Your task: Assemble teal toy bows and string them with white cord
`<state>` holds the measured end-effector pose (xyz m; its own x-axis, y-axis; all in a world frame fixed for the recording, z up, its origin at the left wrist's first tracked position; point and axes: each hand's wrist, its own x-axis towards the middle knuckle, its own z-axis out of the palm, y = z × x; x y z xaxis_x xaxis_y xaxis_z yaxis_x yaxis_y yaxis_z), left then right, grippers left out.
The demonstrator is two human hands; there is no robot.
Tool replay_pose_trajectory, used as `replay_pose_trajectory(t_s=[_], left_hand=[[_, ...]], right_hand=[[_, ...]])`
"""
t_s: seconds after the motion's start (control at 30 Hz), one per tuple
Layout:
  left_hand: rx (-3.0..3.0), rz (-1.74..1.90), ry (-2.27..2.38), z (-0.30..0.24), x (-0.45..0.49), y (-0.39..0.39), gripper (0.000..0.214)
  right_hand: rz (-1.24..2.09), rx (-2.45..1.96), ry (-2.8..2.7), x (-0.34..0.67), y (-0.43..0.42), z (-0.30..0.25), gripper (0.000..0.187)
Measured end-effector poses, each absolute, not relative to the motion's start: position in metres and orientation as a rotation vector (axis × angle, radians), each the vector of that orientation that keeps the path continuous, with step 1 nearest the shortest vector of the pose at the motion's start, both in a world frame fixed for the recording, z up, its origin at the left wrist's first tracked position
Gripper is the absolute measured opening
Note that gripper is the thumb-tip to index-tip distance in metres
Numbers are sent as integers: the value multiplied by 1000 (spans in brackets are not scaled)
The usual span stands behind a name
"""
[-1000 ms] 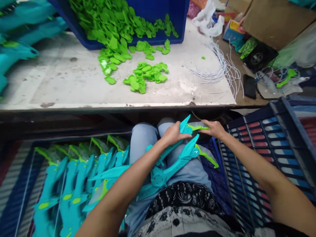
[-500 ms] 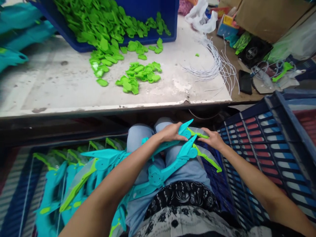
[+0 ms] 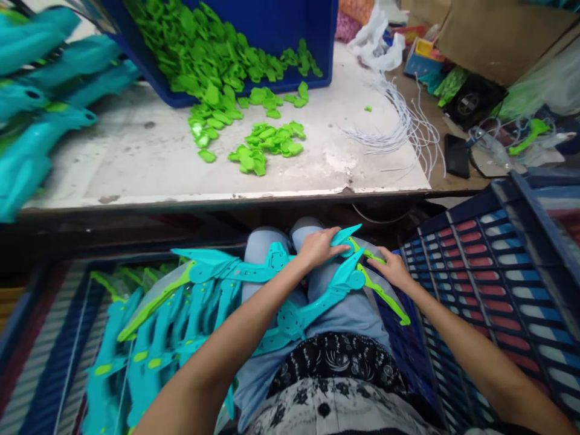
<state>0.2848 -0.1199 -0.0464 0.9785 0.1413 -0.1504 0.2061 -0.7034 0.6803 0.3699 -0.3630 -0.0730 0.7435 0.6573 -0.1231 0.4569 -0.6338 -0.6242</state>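
A turquoise plastic toy bow (image 3: 256, 272) with lime-green limbs lies across my thighs, one limb reaching left over a stack of similar bows (image 3: 106, 344). My left hand (image 3: 321, 248) is closed around its right end by the round joint. At the green limb (image 3: 360, 246) on that end, the fingers of my right hand (image 3: 392, 266) are pinched on the tip. A second toy bow (image 3: 324, 302) rests in my lap, nearer my body, its green limb pointing down to the right. My left forearm hides part of both bows.
On the white table (image 3: 149, 169) ahead, a tipped blue bin (image 3: 290, 15) spills lime-green pieces (image 3: 272, 139). White cords (image 3: 399, 127) lie at its right end. Turquoise parts (image 3: 49, 115) are piled at left. A dark blue slatted crate (image 3: 489, 272) stands close on my right.
The held bow's left end has swung up and away from me, showing more of its body. Both hands keep their grips. The whole view has shifted slightly.
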Motion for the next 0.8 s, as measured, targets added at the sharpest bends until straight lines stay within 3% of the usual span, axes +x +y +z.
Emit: replay_pose_trajectory(t_s=[0.2,0.33,0.43,0.53,0.8], left_hand=[[2550,349,358,-40,206,-83,43],[2763,211,474,-43,146,-46,51],[2831,18,440,-49,134,-39,55],[2868,20,485,-53,142,-49,52],[2806,101,511,-57,152,-66,43]], right_hand=[[214,-2472,-959,398,-377,-72,46],[-218,-2413,-1216,384,-350,-40,38],[-54,-2162,-1732,338,-315,-20,30],[201,-2095,-2181,292,-289,-20,36],[295,-2486,-2014,267,-318,-24,39]])
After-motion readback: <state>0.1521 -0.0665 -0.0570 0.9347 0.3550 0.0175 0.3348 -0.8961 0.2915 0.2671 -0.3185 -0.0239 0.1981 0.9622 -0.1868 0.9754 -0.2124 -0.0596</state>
